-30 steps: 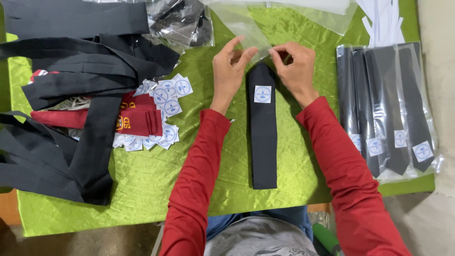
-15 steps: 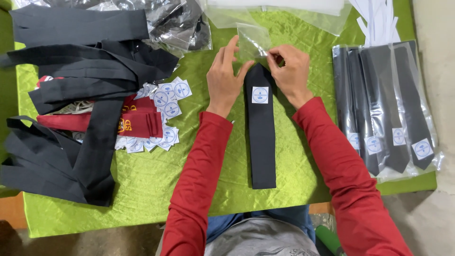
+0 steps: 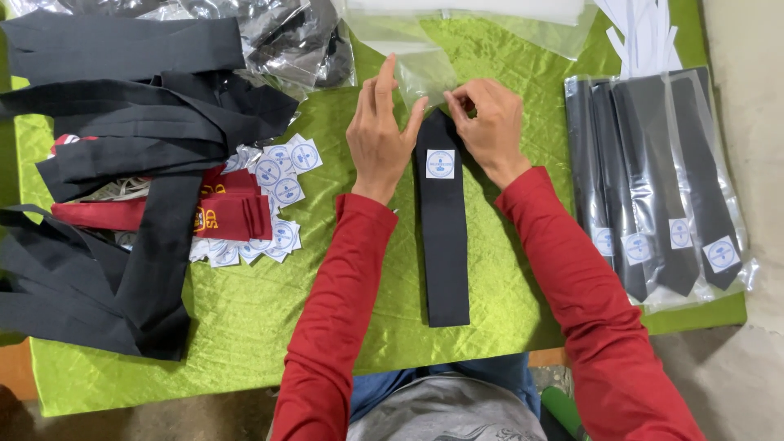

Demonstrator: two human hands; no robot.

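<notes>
A folded black necktie (image 3: 445, 237) with a small white square label lies lengthwise on the green cloth (image 3: 269, 310) in front of me. At its far pointed end sits the mouth of a clear plastic sleeve (image 3: 420, 69). My left hand (image 3: 377, 135) rests at the tie's left top edge, fingers stretched, thumb against the sleeve's opening. My right hand (image 3: 486, 122) pinches the sleeve's edge at the tie's tip.
Several bagged black ties (image 3: 653, 180) lie in a row at the right. Loose black ties (image 3: 122, 163) pile up at the left, over red fabric (image 3: 155, 214) and scattered white round-printed labels (image 3: 282, 175). More clear sleeves (image 3: 482, 20) and white paper strips (image 3: 645, 33) lie at the back.
Both hands have stayed at the tie's tip, working the sleeve's mouth; the left fingers have straightened upward. The tie has barely shifted.
</notes>
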